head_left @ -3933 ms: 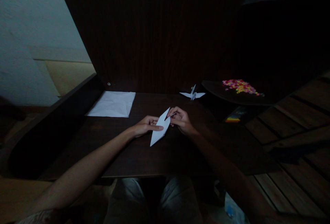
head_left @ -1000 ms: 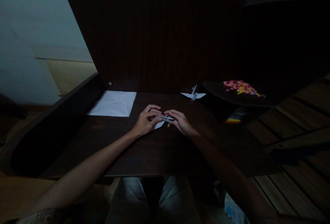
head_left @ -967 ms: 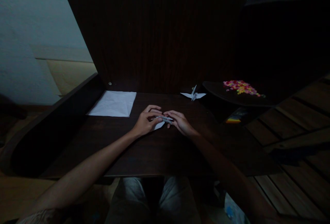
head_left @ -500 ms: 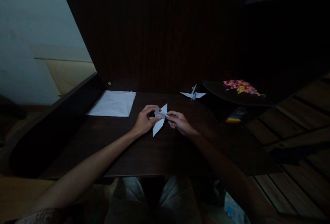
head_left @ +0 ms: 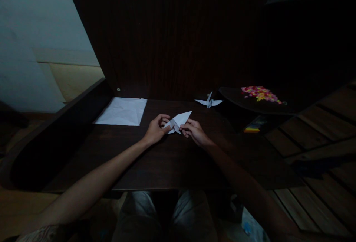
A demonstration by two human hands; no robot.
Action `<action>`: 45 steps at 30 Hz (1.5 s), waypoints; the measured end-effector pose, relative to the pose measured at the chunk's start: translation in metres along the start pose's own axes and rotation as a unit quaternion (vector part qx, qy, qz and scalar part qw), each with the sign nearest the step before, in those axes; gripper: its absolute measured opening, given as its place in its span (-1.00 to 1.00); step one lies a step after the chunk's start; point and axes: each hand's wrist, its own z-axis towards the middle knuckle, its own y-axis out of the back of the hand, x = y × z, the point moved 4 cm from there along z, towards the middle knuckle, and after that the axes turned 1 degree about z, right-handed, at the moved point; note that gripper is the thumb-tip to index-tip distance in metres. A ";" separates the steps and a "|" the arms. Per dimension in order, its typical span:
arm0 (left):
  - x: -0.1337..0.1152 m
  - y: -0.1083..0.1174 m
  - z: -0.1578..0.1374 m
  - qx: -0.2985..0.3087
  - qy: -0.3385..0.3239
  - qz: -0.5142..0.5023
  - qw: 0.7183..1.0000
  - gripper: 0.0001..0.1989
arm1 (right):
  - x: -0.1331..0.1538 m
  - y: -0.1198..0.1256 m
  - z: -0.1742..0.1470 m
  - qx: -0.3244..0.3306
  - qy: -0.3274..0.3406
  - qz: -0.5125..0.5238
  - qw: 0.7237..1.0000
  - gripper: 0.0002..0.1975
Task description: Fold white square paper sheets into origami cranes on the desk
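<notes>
While the left hand [head_left: 155, 130] pinches one side of the folded white paper [head_left: 181, 118], the right hand [head_left: 196, 132] grips the other, and I see it held between them just below the frame's centre, one point aimed toward upper right

Folded piece [head_left: 182, 118]: matt ppr; desktop [head_left: 155, 169]: smooth wood w/ sheen

Passage existed over the dark brown wooden bench [head_left: 158, 169] between both bare forearms [head_left: 107, 176], and between the left hand [head_left: 155, 130] and the flat white paper [head_left: 121, 111]. The tall dark wooden panel [head_left: 169, 41] barred the rear; the white folded-paper crane [head_left: 209, 104] and dark rounded shelf [head_left: 236, 96] obstructed the right rear.
</notes>
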 end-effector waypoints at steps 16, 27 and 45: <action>-0.010 -0.015 -0.011 0.167 0.057 -0.062 0.982 -0.56 | -0.001 -0.006 -0.002 0.063 0.063 -0.118 0.989 -0.63; -0.014 -0.010 -0.010 0.145 0.043 -0.058 0.987 -0.54 | 0.002 -0.002 -0.002 0.053 0.029 -0.068 0.996 -0.63; -0.013 -0.009 -0.006 0.164 0.034 -0.056 0.984 -0.72 | 0.009 -0.001 -0.003 0.014 0.007 -0.021 1.000 -0.66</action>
